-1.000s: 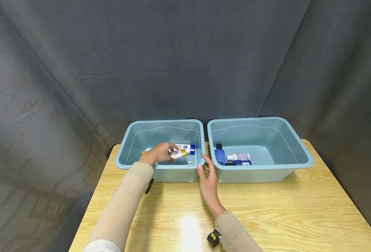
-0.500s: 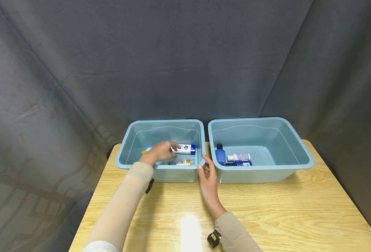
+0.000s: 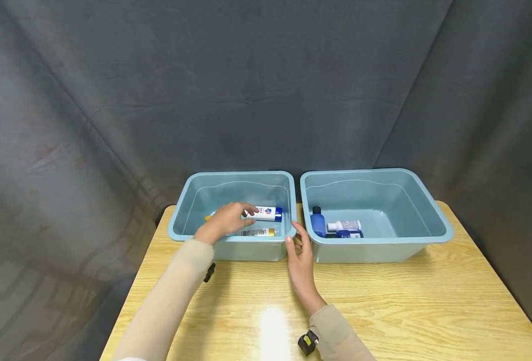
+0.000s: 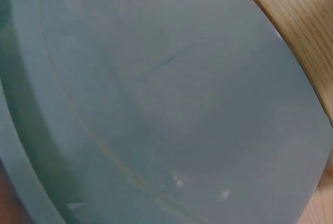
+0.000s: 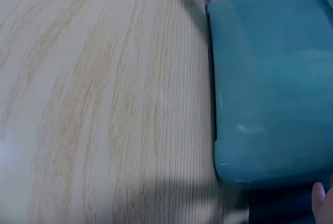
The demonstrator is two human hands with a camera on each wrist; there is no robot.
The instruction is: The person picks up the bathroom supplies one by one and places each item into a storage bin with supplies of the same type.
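In the head view my left hand (image 3: 226, 219) reaches over the front rim into the left blue-grey bin (image 3: 238, 174). Its fingers are loosely bent near a white tube with a blue cap (image 3: 268, 214). Below the fingers, by the bin's front wall, lies a tube with a yellow cap (image 3: 258, 232). Another yellow piece (image 3: 207, 218) is mostly hidden behind the hand. My right hand (image 3: 301, 268) grips this bin's front right corner, thumb in front and fingers at the side. The left wrist view shows only bin wall (image 4: 171, 89) and table.
A second blue-grey bin (image 3: 356, 170) stands close at the right. Inside it are a blue bottle with a black cap (image 3: 317, 224), a white speckled bottle (image 3: 347, 225) and a dark blue bottle (image 3: 350, 234). Both bins stand on a wooden table (image 3: 383, 306) before a grey curtain (image 3: 266, 90).
My left hand has let go of the yellow-capped tube, which now lies lower against the front of the left bin. The right hand stays at the bin's corner.
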